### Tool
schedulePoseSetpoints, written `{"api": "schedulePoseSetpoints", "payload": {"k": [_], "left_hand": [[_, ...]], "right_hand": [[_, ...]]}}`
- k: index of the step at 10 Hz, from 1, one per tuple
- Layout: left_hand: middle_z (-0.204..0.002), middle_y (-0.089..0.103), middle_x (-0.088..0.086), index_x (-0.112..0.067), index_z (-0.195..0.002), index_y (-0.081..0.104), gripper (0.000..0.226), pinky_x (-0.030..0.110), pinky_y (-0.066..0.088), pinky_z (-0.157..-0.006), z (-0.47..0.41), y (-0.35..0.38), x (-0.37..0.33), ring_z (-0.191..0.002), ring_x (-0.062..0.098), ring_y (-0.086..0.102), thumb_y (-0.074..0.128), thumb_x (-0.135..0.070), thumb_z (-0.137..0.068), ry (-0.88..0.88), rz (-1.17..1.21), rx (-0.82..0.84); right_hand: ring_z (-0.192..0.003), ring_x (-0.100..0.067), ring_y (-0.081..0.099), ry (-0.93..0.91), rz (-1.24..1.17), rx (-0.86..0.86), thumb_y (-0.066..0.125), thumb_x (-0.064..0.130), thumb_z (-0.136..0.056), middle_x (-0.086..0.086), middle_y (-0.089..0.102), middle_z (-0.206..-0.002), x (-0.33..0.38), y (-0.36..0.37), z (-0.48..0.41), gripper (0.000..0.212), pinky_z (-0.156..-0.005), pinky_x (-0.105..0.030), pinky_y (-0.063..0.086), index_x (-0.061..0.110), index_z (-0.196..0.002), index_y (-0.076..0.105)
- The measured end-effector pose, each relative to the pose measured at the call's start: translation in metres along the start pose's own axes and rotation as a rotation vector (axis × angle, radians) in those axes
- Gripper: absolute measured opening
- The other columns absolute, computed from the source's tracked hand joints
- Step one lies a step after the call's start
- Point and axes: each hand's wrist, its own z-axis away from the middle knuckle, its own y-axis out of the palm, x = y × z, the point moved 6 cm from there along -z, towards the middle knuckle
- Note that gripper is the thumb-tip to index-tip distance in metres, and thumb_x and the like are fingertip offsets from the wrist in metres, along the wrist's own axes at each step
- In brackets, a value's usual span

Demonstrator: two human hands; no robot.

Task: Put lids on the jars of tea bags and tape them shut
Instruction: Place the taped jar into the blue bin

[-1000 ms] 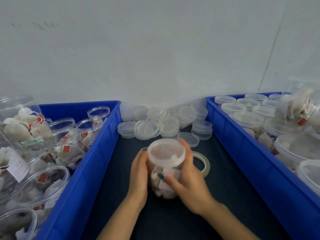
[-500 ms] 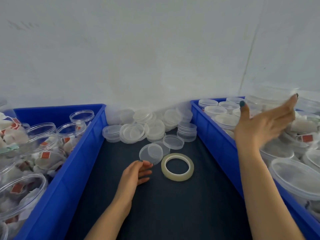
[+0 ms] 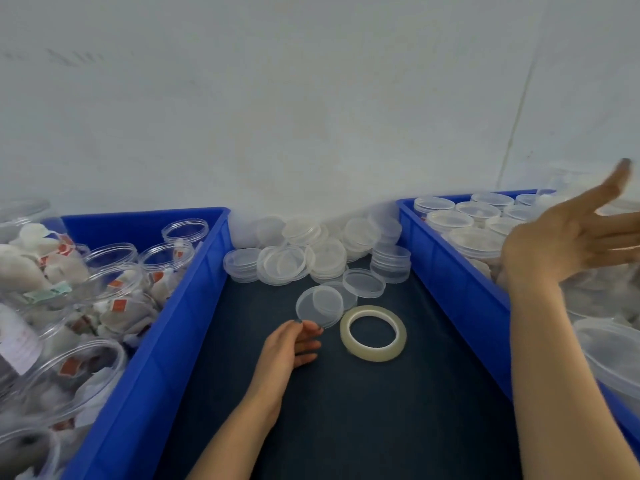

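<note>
We note the left hand (image 3: 291,344) resting on the dark counter (image 3: 346,427), its grip slack, fingers loosely curled and holding nothing, fingertips right at the near edge of a loose lid (image 3: 318,304); contact we cannot confirm. The tape roll (image 3: 375,355) lies flat just right of that lid, apart from both hands. The right hand (image 3: 571,244) is up over the right blue bin (image 3: 457,289), grip wide, fingers straight and spread, empty. Lidded jars (image 3: 450,221) stand in that bin. Open jars of tea bags (image 3: 166,258) fill the left blue bin (image 3: 194,306). A heap of spare lids (image 3: 325,254) sits at the back of the counter against the wall, between the bins.
</note>
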Motion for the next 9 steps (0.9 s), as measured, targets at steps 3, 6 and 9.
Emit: {"api": "schedulePoseSetpoints", "payload": {"k": [3,6,9], "left_hand": [[-0.104,0.063,-0.016,-0.032,-0.104,0.06,0.013,0.021,0.049,-0.079,0.014,-0.014,-0.039,-0.097,-0.002,0.058,0.061,-0.022,-0.096,0.446,-0.592,-0.17],[-0.132,0.057,0.018,-0.007,-0.134,0.054,0.041,0.046,0.038,-0.106,0.061,-0.081,-0.14,-0.128,0.035,0.047,0.051,-0.017,-0.094,0.417,-1.394,-0.657],[-0.142,0.051,0.023,-0.016,-0.147,0.044,0.049,0.052,0.043,-0.102,0.108,-0.17,-0.101,-0.127,0.042,0.05,0.044,-0.013,-0.097,-0.059,-1.343,-0.624]], "right_hand": [[-0.146,-0.052,0.018,0.053,-0.11,0.351,0.04,-0.005,-0.08,-0.031,0.021,-0.157,-0.114,-0.162,0.232,0.079,-0.118,-0.065,0.009,0.03,-0.148,0.023],[-0.132,-0.023,0.049,-0.371,-0.83,1.253,0.047,-0.018,-0.074,-0.007,0.061,-0.135,0.045,-0.158,0.4,0.064,-0.116,-0.028,0.032,0.007,-0.131,0.064],[-0.151,-0.013,0.02,-0.412,-1.079,1.336,0.063,0.02,-0.093,-0.006,0.042,-0.155,0.137,-0.207,0.441,0.056,-0.126,-0.043,-0.003,0.006,-0.146,0.049]]}}
